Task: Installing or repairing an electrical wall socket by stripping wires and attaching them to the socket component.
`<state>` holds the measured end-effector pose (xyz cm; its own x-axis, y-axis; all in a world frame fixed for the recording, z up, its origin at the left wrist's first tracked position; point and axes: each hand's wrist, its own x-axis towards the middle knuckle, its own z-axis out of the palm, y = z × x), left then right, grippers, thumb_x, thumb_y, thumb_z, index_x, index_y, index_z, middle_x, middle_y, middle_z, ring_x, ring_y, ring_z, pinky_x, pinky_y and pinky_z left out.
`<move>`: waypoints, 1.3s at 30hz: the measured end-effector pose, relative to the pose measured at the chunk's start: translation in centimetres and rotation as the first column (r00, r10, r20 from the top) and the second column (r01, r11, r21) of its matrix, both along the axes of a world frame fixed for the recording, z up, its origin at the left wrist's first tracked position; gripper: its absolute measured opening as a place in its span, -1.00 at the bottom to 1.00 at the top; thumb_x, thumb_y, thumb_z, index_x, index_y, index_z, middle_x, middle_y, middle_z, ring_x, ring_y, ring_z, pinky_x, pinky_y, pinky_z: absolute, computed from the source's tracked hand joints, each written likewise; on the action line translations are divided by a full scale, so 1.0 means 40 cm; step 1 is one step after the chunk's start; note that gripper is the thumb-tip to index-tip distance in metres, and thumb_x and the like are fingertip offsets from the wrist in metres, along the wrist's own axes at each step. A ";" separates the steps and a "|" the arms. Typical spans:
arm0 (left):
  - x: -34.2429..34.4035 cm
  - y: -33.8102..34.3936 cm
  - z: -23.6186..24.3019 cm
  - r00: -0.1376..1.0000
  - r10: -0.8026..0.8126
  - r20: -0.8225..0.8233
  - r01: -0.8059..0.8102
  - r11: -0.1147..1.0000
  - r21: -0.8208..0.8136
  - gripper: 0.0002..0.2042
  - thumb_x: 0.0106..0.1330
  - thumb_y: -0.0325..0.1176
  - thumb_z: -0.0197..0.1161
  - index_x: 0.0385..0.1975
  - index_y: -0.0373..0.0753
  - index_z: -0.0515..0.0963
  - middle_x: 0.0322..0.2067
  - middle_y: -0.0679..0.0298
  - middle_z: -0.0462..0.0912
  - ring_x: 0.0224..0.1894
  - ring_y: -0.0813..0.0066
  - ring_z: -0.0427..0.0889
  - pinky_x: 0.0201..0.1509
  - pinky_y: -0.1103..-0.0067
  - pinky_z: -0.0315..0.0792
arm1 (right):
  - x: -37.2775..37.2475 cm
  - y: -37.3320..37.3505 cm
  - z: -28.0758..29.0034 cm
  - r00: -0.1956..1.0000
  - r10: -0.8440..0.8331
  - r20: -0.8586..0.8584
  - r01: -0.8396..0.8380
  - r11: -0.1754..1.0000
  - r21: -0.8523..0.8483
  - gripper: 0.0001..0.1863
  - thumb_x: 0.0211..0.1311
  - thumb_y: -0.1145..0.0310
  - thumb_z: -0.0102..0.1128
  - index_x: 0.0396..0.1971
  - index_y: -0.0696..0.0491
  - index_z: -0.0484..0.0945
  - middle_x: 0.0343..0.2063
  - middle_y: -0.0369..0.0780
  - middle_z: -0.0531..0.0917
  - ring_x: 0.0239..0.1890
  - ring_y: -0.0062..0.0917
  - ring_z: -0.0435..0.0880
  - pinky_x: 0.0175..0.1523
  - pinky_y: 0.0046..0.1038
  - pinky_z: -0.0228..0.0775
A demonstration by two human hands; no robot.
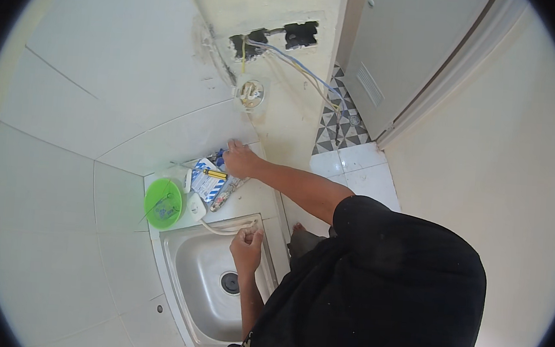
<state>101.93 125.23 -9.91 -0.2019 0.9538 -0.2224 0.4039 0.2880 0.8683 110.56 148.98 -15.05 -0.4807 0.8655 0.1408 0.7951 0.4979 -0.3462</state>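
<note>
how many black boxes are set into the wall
2. The left box has wires coming out of it; the right box is just beside it, slightly higher in the picture. The person's body could hide others.

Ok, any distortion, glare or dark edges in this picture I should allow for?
Head view: fisheye bows the lines of the tiled wall, corners go black; head view: cream wall on the right washes out toward the bottom; head view: left hand too small for fine detail.
</note>
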 end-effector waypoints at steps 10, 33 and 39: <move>0.061 -0.008 0.072 0.952 -0.298 0.071 0.306 0.939 -0.159 -0.81 0.23 -0.34 0.31 -0.40 -0.38 0.61 -0.57 0.33 0.61 -0.51 0.67 0.51 -0.39 0.67 0.40 | 0.142 -0.163 0.087 0.956 -0.053 -0.288 0.009 0.989 -0.151 -0.55 0.12 0.14 0.06 -0.45 0.33 0.57 -0.40 0.16 0.55 -0.13 0.02 0.50 -0.03 -0.07 0.41; 0.515 0.424 0.355 0.943 -0.026 0.331 -0.141 0.871 0.470 -0.78 0.16 -0.40 0.37 -0.33 -0.43 0.59 -0.44 0.22 0.66 -0.41 0.66 0.57 -0.32 0.74 0.42 | 0.908 -0.246 0.445 0.784 -0.134 -0.606 0.075 0.990 -0.122 -0.72 0.05 0.23 0.35 -0.28 0.08 0.65 -0.29 -0.12 0.62 -0.19 -0.26 0.58 -0.07 -0.33 0.41; 0.533 0.421 0.347 0.954 0.010 0.301 -0.162 0.860 0.484 -0.83 0.15 -0.42 0.34 -0.39 -0.41 0.58 -0.52 0.27 0.64 -0.49 0.68 0.54 -0.39 0.73 0.40 | 0.775 -0.123 0.504 0.821 -0.096 -0.563 0.209 0.968 0.140 -0.68 0.03 0.18 0.37 -0.31 0.09 0.65 -0.26 -0.07 0.58 -0.18 -0.16 0.54 -0.08 -0.26 0.40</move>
<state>123.25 142.05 3.97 -0.2904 0.9316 0.2185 0.1179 -0.1918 0.9743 141.55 144.05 5.10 -0.1384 0.8511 0.5065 0.5727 0.4860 -0.6601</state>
